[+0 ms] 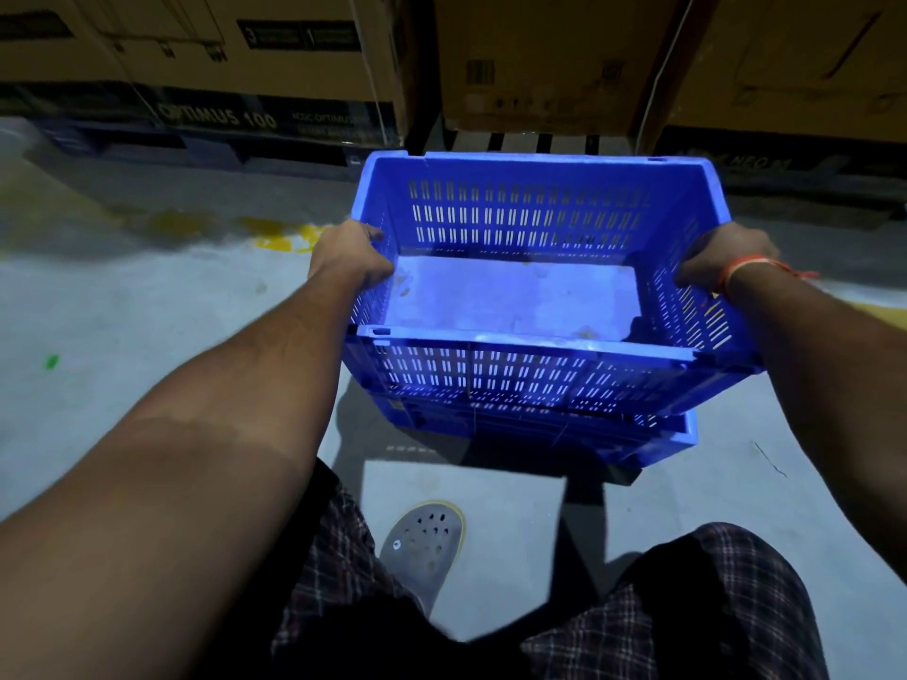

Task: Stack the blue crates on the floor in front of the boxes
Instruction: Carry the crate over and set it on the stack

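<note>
An empty blue slotted crate (530,218) fills the middle of the view, open side up. My left hand (351,255) grips its left rim with the thumb inside the wall. My right hand (726,260), with an orange wrist thread, grips the right rim. Directly under it, a second blue crate (662,434) sits on the grey floor, and only its near rim and front wall show. Whether the upper crate rests on the lower one or hangs just above it cannot be told. Large cardboard boxes (540,66) stand just behind the crates.
More cardboard boxes (206,56) on dark pallets line the back left and right. The grey concrete floor (122,311) has yellow paint marks at left. My foot in a grey clog (427,542) stands close in front of the crates.
</note>
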Demonstrator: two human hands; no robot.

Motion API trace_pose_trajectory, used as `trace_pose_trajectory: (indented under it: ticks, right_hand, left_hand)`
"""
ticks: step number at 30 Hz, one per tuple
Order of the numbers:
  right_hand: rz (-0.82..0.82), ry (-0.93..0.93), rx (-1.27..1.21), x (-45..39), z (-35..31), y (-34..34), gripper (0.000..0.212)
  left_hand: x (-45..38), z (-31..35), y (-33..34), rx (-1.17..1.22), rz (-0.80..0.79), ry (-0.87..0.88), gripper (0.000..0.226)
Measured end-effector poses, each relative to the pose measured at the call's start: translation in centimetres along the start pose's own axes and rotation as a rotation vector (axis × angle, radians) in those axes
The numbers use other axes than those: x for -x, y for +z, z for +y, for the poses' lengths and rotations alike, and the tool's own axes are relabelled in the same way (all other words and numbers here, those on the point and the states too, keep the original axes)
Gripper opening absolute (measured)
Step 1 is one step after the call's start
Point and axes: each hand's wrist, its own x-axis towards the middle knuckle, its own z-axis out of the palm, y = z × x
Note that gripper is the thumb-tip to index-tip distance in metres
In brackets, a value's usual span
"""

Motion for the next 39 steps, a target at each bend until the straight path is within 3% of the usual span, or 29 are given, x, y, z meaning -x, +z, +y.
trace_pose_trajectory:
  ticks: [24,30,39]
  right_hand:
    - [-0.077,0.000,0.002,3.0,2.1,-0.6,0.024]
    - [0.025,-0.015,0.029,2.6,2.5,0.2,0.026]
    - [0.004,-0.057,-0.015,2.5,3.1,0.1,0.027]
  left_hand:
    - [-0.3,0.5,-0.1,-0.024,-0.050,0.064,0.068]
    - [-0.2,0.3,0.1,-0.010,-0.064,0.048,0.069]
    - [-0.9,0.6,0.3,-0.015,-0.083,0.069,0.063]
